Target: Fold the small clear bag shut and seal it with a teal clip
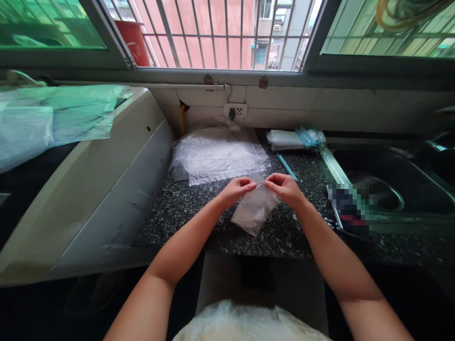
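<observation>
A small clear plastic bag (256,208) hangs tilted between my hands over the front of the dark speckled counter (185,213). My left hand (239,189) pinches one side of its upper edge between thumb and fingers. On the other side, my right hand (284,188) pinches that same edge, close to the left. Just beyond the right hand lies a thin light-blue strip (287,167). Behind my hands spreads a pile of larger clear plastic bags (220,151). Farther right is a stack of narrow clear packets with blue parts (295,139).
A metal sink (377,180) is set into the counter at right, with a partly blurred dark object (350,213) by its rim. A large off-white appliance (117,175) with plastic sheets (81,111) stands left. A wall socket (235,111) holds a plug below the barred window.
</observation>
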The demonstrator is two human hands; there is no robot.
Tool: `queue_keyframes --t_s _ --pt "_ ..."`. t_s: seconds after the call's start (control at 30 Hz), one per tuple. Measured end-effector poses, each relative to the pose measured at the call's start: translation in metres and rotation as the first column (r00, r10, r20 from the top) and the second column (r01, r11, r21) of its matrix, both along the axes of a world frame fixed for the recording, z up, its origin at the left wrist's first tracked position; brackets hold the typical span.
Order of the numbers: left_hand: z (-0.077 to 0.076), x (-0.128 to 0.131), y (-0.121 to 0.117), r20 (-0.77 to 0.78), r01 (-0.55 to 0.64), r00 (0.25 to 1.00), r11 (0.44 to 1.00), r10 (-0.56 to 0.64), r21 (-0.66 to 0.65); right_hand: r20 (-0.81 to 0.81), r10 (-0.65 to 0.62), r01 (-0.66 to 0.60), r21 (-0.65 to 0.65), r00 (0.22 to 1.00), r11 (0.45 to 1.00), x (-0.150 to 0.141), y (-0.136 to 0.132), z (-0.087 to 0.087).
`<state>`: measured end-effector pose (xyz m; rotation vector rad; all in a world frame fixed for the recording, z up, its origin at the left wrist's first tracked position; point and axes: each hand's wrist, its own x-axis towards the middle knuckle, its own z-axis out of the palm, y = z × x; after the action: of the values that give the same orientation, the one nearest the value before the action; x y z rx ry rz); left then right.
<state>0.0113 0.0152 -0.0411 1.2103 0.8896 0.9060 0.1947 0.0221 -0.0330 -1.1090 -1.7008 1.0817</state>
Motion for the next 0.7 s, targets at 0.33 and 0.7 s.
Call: queue_keyframes --t_s 0.33,0.7 --pt "-0.0032 -0.0004 -0.0008 -0.01 0.026 1.0 0.997 -0.027 -0.075 -0.079 -0.186 0.188 0.019 0.979 0.982 0.0077 0.0049 -0.0005" --pt "-0.0096 -0.0007 0.0049 0.039 -0.071 0.996 0.991 0.077 -0.117 -0.193 -0.227 0.244 0.07 0.955 0.967 0.0098 0.0083 -0.0053"
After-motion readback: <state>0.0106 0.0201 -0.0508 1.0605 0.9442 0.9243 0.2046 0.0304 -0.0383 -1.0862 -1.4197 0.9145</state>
